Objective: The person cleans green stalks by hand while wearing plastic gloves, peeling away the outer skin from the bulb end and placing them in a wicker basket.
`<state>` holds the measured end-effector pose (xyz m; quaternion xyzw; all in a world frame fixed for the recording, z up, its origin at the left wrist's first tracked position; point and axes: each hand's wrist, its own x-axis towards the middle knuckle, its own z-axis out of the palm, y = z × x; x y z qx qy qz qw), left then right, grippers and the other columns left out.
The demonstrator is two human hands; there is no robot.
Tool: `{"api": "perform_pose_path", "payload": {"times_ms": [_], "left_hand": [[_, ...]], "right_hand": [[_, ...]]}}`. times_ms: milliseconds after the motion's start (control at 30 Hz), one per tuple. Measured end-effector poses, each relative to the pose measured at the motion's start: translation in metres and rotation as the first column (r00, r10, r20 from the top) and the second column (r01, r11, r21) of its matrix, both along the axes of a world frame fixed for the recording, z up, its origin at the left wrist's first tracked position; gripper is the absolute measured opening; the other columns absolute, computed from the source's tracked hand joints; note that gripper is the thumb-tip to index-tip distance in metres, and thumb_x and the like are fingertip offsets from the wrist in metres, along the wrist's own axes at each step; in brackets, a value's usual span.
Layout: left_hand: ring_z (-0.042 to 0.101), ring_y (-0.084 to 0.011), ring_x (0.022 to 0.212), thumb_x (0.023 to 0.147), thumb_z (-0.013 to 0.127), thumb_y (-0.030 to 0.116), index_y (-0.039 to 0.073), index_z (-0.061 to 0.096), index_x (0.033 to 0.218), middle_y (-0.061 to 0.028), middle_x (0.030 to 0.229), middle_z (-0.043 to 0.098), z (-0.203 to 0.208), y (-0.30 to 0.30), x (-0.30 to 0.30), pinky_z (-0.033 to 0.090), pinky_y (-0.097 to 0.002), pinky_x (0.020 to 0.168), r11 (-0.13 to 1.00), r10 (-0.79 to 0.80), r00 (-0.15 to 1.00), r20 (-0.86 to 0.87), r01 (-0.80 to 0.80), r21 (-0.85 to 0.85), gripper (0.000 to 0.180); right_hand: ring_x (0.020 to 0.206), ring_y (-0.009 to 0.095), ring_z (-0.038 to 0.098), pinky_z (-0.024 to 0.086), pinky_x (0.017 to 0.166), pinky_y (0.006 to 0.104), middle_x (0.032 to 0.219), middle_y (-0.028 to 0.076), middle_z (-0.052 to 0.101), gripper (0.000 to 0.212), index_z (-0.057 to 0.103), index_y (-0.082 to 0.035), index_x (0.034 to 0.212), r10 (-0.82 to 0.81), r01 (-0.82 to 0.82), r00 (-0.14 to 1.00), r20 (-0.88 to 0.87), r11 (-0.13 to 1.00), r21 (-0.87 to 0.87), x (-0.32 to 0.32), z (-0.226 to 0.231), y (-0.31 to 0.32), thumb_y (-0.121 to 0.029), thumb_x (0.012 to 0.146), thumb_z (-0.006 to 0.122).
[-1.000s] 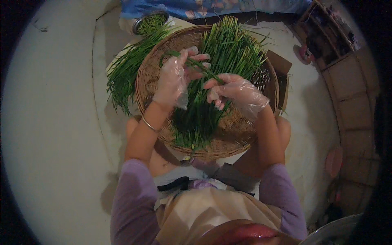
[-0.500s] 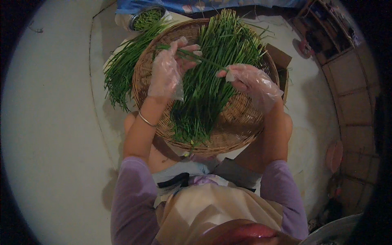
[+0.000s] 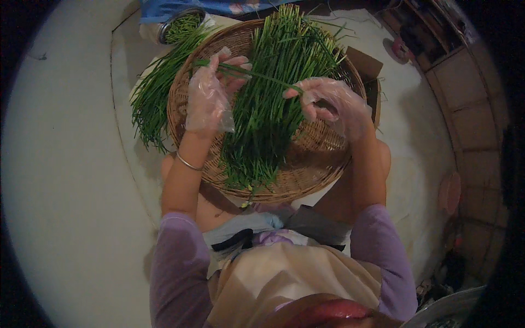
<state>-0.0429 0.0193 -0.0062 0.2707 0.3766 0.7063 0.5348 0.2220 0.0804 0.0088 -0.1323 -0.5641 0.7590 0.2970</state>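
Note:
A few long green garlic chive leaves [image 3: 268, 78] stretch between my hands, above a wicker basket [image 3: 314, 177]. My left hand [image 3: 212, 95], in a clear plastic glove, has the leafy end between its thumb and loosely curled fingers. Thumb and fingertips of my right hand [image 3: 334, 104], gloved the same way, pinch the other end. Beneath them a thick pile of garlic chives [image 3: 268, 120] lies lengthwise in the basket, pale stem ends at the far side and dark leaf tips toward me. The basket rests over my lap.
Left of the basket lies another heap of chives [image 3: 156, 98]. Behind that heap stands a round metal container [image 3: 183, 27] of short cut green pieces. A cardboard box [image 3: 365, 64] sits beyond the basket's right rim. Shelving [image 3: 424, 33] and tiled wall line the right side.
Both hands and the basket appear slightly farther left and higher in view. The chive leaves stay stretched between my hands, and the right hand has drawn nearer to me relative to the basket.

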Motion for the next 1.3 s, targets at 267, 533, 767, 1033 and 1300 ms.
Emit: {"api": "perform_pose_path", "payload": {"times_ms": [267, 533, 767, 1033, 1300], "left_hand": [[0.066, -0.0253, 0.1, 0.101, 0.051, 0.029, 0.002, 0.054, 0.116, -0.0168, 0.112, 0.065, 0.007, 0.001, 0.0, 0.057, -0.0329, 0.079, 0.997, 0.082, 0.993, 0.087, -0.081, -0.015, 0.031], [0.067, -0.0262, 0.096, 0.101, 0.051, 0.026, 0.001, 0.055, 0.114, -0.0172, 0.111, 0.065, 0.005, 0.002, 0.0, 0.059, -0.0341, 0.08, 0.995, 0.098, 0.994, 0.057, -0.097, -0.025, 0.028], [0.066, -0.0202, 0.091, 0.1, 0.052, 0.025, 0.003, 0.057, 0.109, -0.014, 0.106, 0.066, -0.004, 0.003, -0.017, 0.059, -0.0321, 0.077, 0.992, 0.122, 0.983, 0.138, -0.123, -0.002, 0.024], [0.067, -0.0203, 0.09, 0.101, 0.051, 0.025, 0.004, 0.059, 0.109, -0.0133, 0.102, 0.067, -0.004, 0.003, -0.011, 0.059, -0.0273, 0.07, 0.996, -0.064, 0.942, 0.331, 0.037, 0.087, 0.024], [0.067, -0.0232, 0.096, 0.1, 0.053, 0.024, 0.003, 0.059, 0.11, -0.0162, 0.105, 0.067, -0.012, 0.004, -0.02, 0.06, -0.0292, 0.075, 0.997, -0.043, 0.963, 0.265, 0.024, 0.076, 0.024]], "right_hand": [[0.052, 0.007, 0.044, 0.027, 0.044, 0.0194, 0.094, 0.019, 0.069, 0.032, 0.066, -0.005, 0.107, 0.063, -0.038, 0.985, 0.159, 0.988, -0.151, 0.005, 0.002, 0.011, -0.03, 0.091, 0.055], [0.055, 0.009, 0.05, 0.03, 0.044, 0.0193, 0.078, 0.014, 0.064, 0.035, 0.066, 0.003, 0.095, -0.169, 0.188, 0.973, 0.154, 0.975, -0.117, 0.001, 0.01, -0.003, -0.03, 0.089, 0.058], [0.059, 0.008, 0.048, 0.032, 0.049, 0.0197, 0.073, 0.004, 0.06, 0.028, 0.062, 0.001, 0.1, -0.216, 0.214, 0.968, 0.125, 0.976, 0.032, 0.012, 0.015, 0.015, -0.022, 0.087, 0.057], [0.112, 0.027, 0.059, 0.047, 0.09, 0.0357, 0.122, 0.013, 0.061, 0.038, 0.06, -0.011, 0.125, -1.0, -0.148, -0.012, -0.019, -0.017, 0.989, 0.129, -0.007, 0.094, -0.034, 0.095, 0.054], [0.125, 0.028, 0.052, 0.044, 0.1, 0.0379, 0.14, 0.009, 0.051, 0.034, 0.064, -0.016, 0.123, -0.988, 0.236, 0.15, -0.027, 0.01, 0.972, 0.088, 0.006, 0.077, -0.033, 0.095, 0.054]]}}
